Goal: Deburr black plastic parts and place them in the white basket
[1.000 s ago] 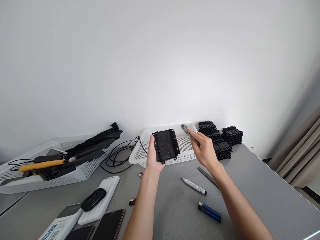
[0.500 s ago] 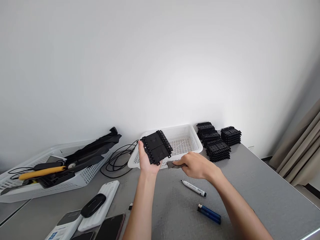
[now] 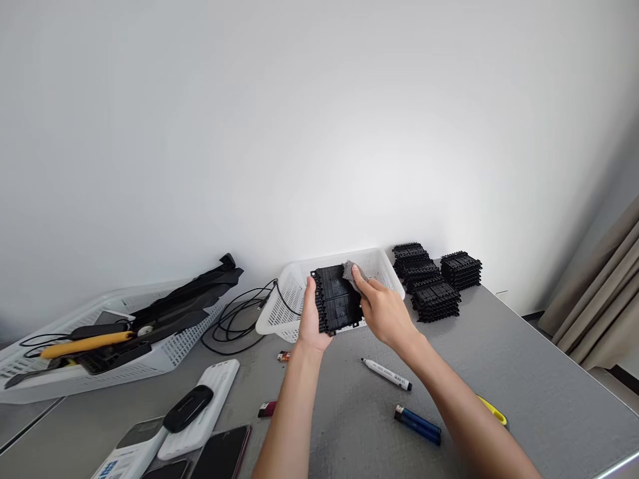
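My left hand (image 3: 310, 324) holds a flat black plastic panel (image 3: 335, 301) upright above the grey table, in front of a white perforated basket (image 3: 292, 296). My right hand (image 3: 383, 310) presses a small grey pad (image 3: 351, 275) against the panel's upper right face. Several stacks of the same black panels (image 3: 434, 278) stand just right of the basket.
A white marker (image 3: 387, 373), a blue lighter (image 3: 418, 424) and a yellow-handled tool (image 3: 492, 410) lie on the table (image 3: 524, 386) near my right arm. At left are a white basket of tools (image 3: 94, 346), black cables (image 3: 239, 316), a power bank (image 3: 200, 406) and phones (image 3: 219, 452).
My right hand dropped to the table, then lifted the grey pad onto the panel's face. My left hand tilted the panel left, then brought it back upright.
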Available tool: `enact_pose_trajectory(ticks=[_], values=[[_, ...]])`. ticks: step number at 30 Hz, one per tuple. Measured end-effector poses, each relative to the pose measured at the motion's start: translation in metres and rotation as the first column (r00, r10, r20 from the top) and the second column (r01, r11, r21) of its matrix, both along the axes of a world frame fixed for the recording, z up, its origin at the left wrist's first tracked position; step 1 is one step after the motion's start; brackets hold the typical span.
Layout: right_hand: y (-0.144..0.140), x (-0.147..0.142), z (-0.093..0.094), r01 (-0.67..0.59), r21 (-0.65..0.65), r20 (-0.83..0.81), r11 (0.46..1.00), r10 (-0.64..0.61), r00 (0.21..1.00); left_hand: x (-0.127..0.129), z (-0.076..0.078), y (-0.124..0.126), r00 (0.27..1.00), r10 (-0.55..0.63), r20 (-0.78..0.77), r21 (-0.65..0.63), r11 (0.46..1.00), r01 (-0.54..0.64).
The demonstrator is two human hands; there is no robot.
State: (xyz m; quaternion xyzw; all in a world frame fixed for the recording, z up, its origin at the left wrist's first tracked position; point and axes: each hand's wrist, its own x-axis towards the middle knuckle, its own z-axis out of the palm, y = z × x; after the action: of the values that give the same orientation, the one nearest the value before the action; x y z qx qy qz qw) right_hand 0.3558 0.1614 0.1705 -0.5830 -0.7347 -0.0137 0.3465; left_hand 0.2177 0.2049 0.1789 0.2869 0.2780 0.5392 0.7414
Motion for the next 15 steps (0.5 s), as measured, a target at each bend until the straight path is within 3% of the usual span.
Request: enact_pose_trajectory(ticks=[3,6,9,12,15], values=[[-0.010,-0.005,0.006,-0.049,-0.099,0.139,0.994,0.062,0.988,-0.008,0.000,0.004,0.989,0.145,0.014,0.016,0.989,-0.145],[-0.020,-0.001,0.015,-0.116,-0.196,0.135,0.974,0.144,0.980,-0.019,-0.001,0.010,0.966,0.259,0.020,0.025,0.965,-0.259],[-0.023,0.010,0.022,-0.146,-0.191,-0.087,0.971,0.132,0.987,-0.023,-0.002,0.013,0.968,0.251,0.017,0.022,0.968,-0.251],[-0.019,0.017,0.022,-0.098,-0.073,-0.362,0.993,0.065,0.930,-0.019,-0.004,0.012,0.979,0.204,0.016,0.017,0.979,-0.204],[-0.015,0.015,0.017,-0.077,0.048,-0.438,0.996,0.090,0.894,-0.012,-0.008,0.009,0.990,0.141,0.015,0.020,0.990,-0.141]])
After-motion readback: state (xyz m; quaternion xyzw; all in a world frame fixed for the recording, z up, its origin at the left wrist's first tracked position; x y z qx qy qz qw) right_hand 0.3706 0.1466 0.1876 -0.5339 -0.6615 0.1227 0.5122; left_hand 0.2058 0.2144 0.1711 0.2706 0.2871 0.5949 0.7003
